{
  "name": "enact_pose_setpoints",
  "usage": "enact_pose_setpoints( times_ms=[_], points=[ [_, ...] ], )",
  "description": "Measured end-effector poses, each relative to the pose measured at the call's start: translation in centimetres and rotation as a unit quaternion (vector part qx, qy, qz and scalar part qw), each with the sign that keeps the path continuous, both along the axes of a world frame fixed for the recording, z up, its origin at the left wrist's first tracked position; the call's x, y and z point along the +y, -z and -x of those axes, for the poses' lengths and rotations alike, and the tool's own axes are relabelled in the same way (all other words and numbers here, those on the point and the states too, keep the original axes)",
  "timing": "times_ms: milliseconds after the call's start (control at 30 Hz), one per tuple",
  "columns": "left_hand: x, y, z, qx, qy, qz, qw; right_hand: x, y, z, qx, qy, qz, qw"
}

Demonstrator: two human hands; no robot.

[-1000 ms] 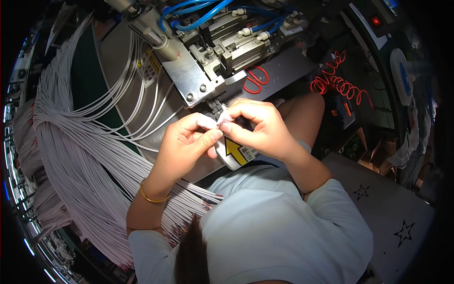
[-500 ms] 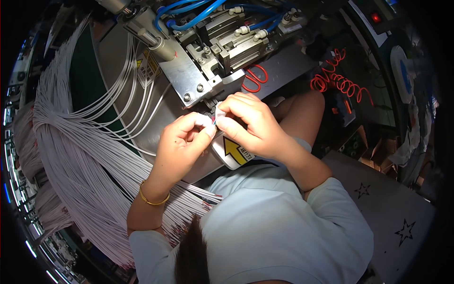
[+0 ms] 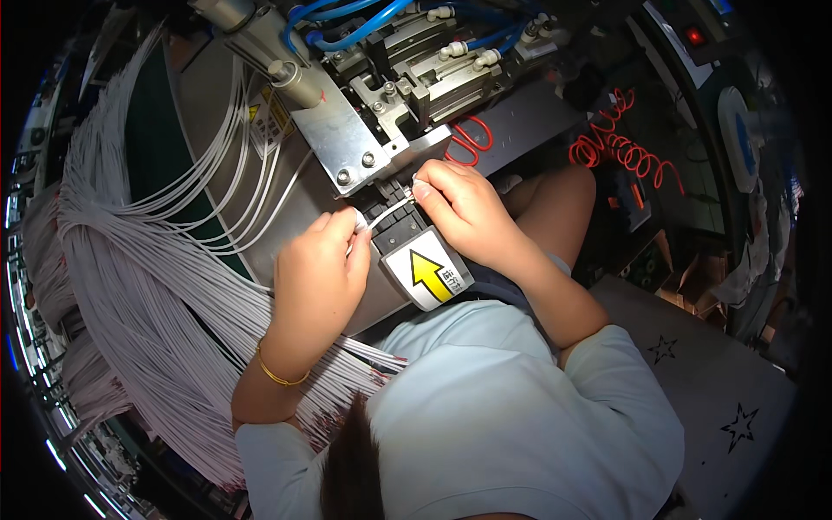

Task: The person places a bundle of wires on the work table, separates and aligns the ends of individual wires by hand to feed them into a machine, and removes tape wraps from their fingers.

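Thin white round cable [image 3: 387, 214] held between two hands

Head view: the cable runs slightly bowed from the left hand [image 3: 321, 269] up to the right hand [image 3: 464, 212], over a dark, blocky metal fixture [image 3: 400, 232] at the front of a silver metal machine [image 3: 347, 143]. Whether it touches the fixture, I cannot tell. Each hand is closed, thumb and forefinger pinching the cable; the right hand's fingertips largely cover its far part, so the detail there is too small to read. Below the fixture sits a white block with a yellow arrow [image 3: 428, 273]; a large fanned bundle of white cables [image 3: 156, 329] lies to the left.

Judging by its thinness and gentle curve, the cable should be light and bendable, springy rather than limp, its smooth sheath perhaps a little slippery. The tip is probably its most delicate part, so the sheath just behind it seems the best hold, with a second pinch farther back to steady it.
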State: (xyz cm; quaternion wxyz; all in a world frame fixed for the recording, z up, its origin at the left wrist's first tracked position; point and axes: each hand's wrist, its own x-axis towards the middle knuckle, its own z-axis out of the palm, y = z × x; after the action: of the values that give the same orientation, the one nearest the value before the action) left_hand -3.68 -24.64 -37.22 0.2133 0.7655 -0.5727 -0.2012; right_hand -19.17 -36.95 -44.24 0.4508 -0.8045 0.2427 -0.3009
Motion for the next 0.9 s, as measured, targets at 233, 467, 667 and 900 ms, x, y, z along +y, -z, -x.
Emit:
enact_pose_setpoints(
  times_ms=[233, 467, 667, 900],
  points=[
    [0.4, 0.0, 1.3, -0.1, 0.021, 0.01, 0.995, -0.5, -0.2, 0.3, 0.022, -0.045, -0.08, 0.995],
    [0.1, 0.2, 2.2, -0.093, 0.085, 0.053, 0.991, -0.4, 0.0, 0.1, 0.012, -0.01, 0.007, 1.0],
    [0.0, 0.4, 2.2, -0.117, 0.09, 0.056, 0.987, -0.4, -0.2, 0.1, 0.043, 0.006, 0.062, 0.997],
    [-0.2, 0.4, 2.2, -0.124, 0.098, 0.05, 0.986, -0.6, 0.1, -0.1, 0.026, 0.006, 0.039, 0.999]
  ],
)
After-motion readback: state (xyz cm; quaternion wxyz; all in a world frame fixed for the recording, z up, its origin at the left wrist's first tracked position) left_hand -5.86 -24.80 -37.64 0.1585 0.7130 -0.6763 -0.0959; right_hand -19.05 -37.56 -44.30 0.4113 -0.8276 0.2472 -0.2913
